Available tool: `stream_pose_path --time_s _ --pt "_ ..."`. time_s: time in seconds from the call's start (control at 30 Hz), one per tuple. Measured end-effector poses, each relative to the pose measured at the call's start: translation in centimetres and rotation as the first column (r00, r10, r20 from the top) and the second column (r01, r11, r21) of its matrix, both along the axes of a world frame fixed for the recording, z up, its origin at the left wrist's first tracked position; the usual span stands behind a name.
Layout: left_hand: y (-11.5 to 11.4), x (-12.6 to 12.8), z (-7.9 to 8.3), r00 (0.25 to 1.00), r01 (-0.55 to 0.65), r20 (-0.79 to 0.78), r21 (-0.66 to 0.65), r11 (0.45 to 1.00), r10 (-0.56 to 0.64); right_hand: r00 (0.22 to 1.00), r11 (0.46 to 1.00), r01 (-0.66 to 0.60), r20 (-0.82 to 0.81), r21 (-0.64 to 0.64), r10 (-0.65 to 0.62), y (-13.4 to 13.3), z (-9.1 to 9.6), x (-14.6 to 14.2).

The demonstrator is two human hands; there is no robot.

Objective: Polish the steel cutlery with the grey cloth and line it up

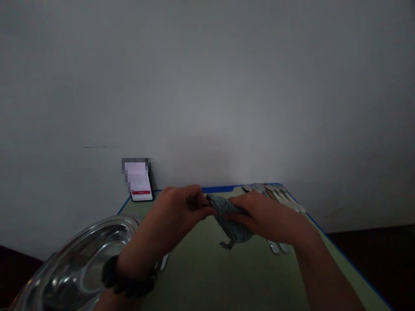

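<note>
A grey-blue cloth [238, 231] with a dark patterned edge is bunched above the middle of the table. My right hand [259, 216] is closed around it, thumb and fingers pressing the fabric together, and one corner dangles below. At the cloth's left edge, my left hand [184, 211] is closed in a pinch. A thin dark sliver shows between those fingertips and runs toward the cloth; its kind cannot be made out, and the cloth hides any further part. A dark beaded bracelet [128, 280] circles the left wrist.
A shiny metal basin [97, 224] stands at the left. Several spoons and other cutlery [275, 194] lie at the back right, with spoon ends [278, 247] below my right hand. More cutlery [164, 262] shows beside my left wrist. A phone [141, 185] leans against the wall [207, 86] behind the green table [201, 276].
</note>
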State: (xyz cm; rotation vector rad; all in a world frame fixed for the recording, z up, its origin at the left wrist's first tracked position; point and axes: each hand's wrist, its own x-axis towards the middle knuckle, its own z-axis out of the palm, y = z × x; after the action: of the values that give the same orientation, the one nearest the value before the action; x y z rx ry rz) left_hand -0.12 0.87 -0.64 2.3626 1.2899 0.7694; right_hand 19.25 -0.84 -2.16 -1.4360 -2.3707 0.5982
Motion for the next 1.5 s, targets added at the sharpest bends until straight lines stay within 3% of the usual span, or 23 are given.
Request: stream_pose_path --time_s 0.1,0.2,0.3,0.4,0.57,0.73,0.87,1.13,1.27,1.37,1.43,1.5 --pt "0.2 -0.7 0.3 0.996 -0.04 0.079 0.023 0.999 0.038 0.999 0.998 -0.026 -0.045 0.053 0.028 0.3 0.0 0.3" --pt "0.2 -1.9 1.1 0.961 -0.118 0.254 0.001 0.993 0.114 0.997 0.998 -0.019 -0.07 0.061 0.023 0.3 0.3 1.4" --pt "-0.1 -2.9 1.8 0.857 -0.264 0.455 -0.016 0.964 0.242 0.995 0.999 0.001 -0.099 0.045 0.003 -0.1 0.6 2.9" --pt "-0.2 -3.5 2.2 0.762 -0.382 0.554 -0.035 0.924 0.336 0.994 0.997 0.058 -0.093 0.057 -0.053 -0.4 0.8 4.1" --pt "-0.1 -3.7 1.9 0.838 -0.279 0.439 -0.167 0.946 0.324 0.993 0.991 0.108 -0.061 0.079 -0.103 -0.2 0.5 4.6" --pt "-0.5 -2.4 1.4 0.924 -0.123 0.323 -0.26 0.958 0.206 0.997 0.998 0.024 -0.068 0.053 -0.02 -0.1 0.6 3.0" --pt "-0.4 -1.1 0.8 0.979 -0.026 0.19 -0.24 0.97 0.074 1.0 0.999 -0.002 -0.006 0.048 0.003 -0.3 0.8 1.4" --pt "-0.8 -1.3 1.4 0.992 -0.018 0.12 -0.09 0.996 0.028 0.984 0.99 -0.091 -0.144 0.109 0.107 -0.5 0.2 -1.7" --pt "-1.2 -1.6 1.9 0.996 -0.039 0.079 0.023 0.999 0.037 0.976 0.987 -0.126 -0.163 0.102 0.141 -0.4 0.2 -1.8" --pt "-1.4 -1.4 2.1 0.986 -0.102 0.136 0.045 0.994 0.095 0.977 0.989 -0.108 -0.174 0.105 0.125 -0.1 0.3 -1.3" --pt "-1.7 -1.3 2.3 0.947 -0.221 0.256 0.07 0.973 0.197 0.977 0.991 -0.085 -0.187 0.101 0.103 0.2 0.2 -0.6" --pt "-2.0 -1.4 2.5 0.853 -0.379 0.425 0.104 0.919 0.304 0.976 0.994 -0.057 -0.206 0.091 0.075 0.3 0.1 0.3"
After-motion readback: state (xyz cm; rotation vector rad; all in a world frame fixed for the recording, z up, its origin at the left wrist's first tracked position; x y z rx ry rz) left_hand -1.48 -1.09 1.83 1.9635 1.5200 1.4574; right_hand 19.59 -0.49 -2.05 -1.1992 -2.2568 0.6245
